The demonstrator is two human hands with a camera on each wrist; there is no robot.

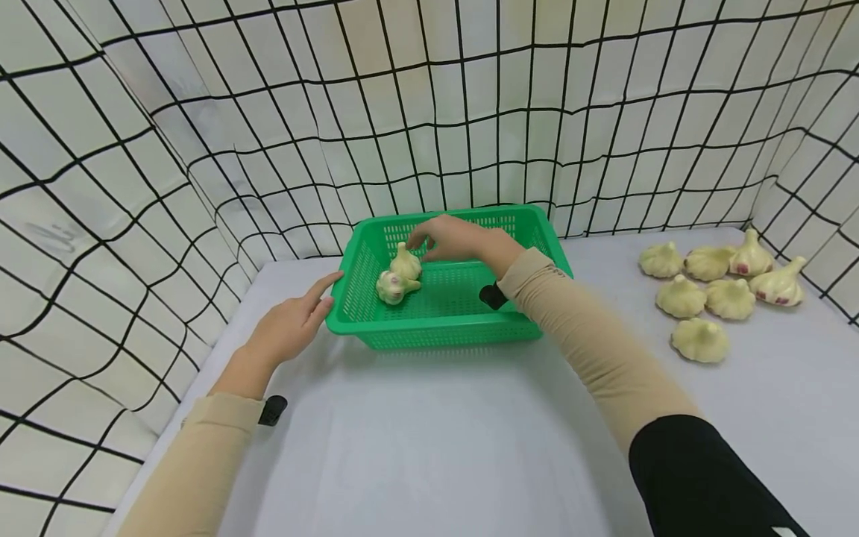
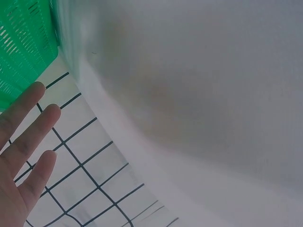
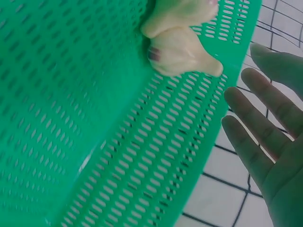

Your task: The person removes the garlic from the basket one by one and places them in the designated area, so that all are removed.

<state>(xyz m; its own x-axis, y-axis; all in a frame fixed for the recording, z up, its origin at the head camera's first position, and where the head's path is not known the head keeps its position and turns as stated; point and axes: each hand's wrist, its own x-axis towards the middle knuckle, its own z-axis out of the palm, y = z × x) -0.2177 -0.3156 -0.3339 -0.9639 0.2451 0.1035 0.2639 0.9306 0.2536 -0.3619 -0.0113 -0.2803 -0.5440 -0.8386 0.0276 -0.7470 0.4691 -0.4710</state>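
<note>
Two garlic bulbs lie at the left end of a green plastic basket (image 1: 436, 328). The nearer garlic bulb (image 1: 394, 288) rests against the farther garlic bulb (image 1: 406, 262), whose stem points up. My right hand (image 1: 456, 239) hovers over the basket, close beside the farther bulb. In the right wrist view its fingers (image 3: 255, 142) are spread, apart from the garlic (image 3: 180, 52), and hold nothing. My left hand (image 1: 288, 324) is at the basket's left rim, with an index fingertip at the edge. Straight, spread fingers (image 2: 28, 137) show in the left wrist view, near the basket wall (image 2: 28, 52).
Several garlic bulbs (image 1: 705, 298) sit grouped on the white table (image 1: 416, 447) at the right. Black wire mesh (image 1: 470, 127) stands behind the basket and along both sides of the table.
</note>
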